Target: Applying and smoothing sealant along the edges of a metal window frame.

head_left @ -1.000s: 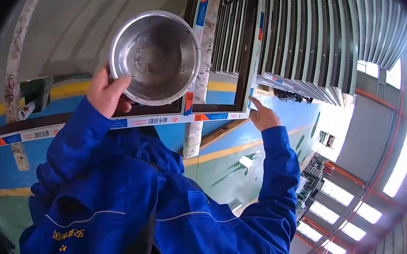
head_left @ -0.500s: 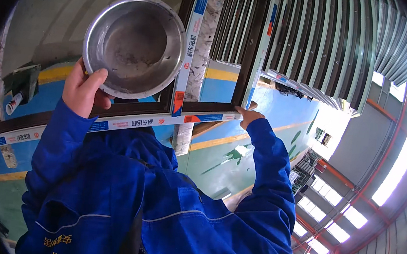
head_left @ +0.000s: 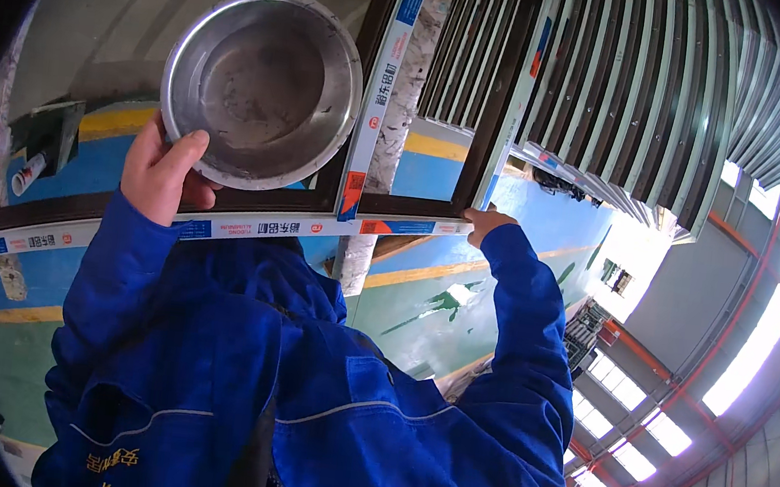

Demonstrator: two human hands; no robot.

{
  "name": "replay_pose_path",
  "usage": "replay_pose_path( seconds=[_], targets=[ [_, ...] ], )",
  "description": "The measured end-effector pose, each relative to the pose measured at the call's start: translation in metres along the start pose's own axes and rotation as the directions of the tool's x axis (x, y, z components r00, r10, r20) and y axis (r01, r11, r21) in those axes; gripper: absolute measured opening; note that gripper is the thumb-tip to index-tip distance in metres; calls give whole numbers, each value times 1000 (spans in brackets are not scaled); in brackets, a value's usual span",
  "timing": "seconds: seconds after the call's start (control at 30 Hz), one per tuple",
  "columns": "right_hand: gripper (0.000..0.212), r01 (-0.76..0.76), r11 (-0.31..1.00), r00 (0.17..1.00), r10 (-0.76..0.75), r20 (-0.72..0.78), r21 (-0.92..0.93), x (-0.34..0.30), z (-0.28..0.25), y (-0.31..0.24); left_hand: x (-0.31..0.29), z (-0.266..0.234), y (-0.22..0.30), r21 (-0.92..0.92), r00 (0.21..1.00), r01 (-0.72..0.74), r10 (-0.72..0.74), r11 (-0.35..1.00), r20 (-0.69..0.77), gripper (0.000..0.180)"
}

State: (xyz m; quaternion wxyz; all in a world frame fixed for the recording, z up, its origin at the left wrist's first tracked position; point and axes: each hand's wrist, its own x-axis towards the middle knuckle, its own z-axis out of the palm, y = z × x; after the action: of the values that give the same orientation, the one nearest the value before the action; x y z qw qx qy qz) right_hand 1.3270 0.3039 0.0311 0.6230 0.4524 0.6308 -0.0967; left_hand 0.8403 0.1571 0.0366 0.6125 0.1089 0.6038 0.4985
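My left hand grips a round stainless steel bowl by its lower left rim, thumb on the inner side. Smears and dull residue mark the inside of the bowl. Beneath it lies a dark brown metal frame faced with white, blue and orange printed film. At the frame's near right corner, my right hand has its fingers closed against the edge; some fingertips are hidden. Where the crossbar meets the near rail, the bowl's right rim comes close to it.
Marbled, stained support beams run under the frame. Many stacked dark and pale profiles stand at the far right. A white tube sits in a holder at the left. The floor is blue and green with yellow lines.
The frame and profiles appear shifted slightly rightward in view. My right index finger, stretched out before, is now drawn in at the corner. The bowl stays in my left hand.
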Motion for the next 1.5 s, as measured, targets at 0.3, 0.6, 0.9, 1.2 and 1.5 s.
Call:
replay_pose_path(
  seconds=[0.3,0.6,0.9,1.2,1.5],
  targets=[
    [74,41,998,996,-45,78,55,4,-4,-13,1,-8,-5,4,1000,11,-11,1000,-23,37],
    [76,104,984,992,-113,59,142,26,12,0,0,-10,-5,-13,1000,-3,3,1000,-17,38],
    [72,-6,1000,987,5,162,4,17,6,-18,-4,-13,-4,-24,999,9,-9,1000,-32,39],
    [66,-8,999,988,1,154,45,30,20,-8,-6,-15,-7,-13,1000,3,-3,1000,-19,40],
    [56,5,995,1000,-3,18,-97,29,14,-15,-9,-15,-14,-38,999,-8,6,999,-35,39]
  ],
)
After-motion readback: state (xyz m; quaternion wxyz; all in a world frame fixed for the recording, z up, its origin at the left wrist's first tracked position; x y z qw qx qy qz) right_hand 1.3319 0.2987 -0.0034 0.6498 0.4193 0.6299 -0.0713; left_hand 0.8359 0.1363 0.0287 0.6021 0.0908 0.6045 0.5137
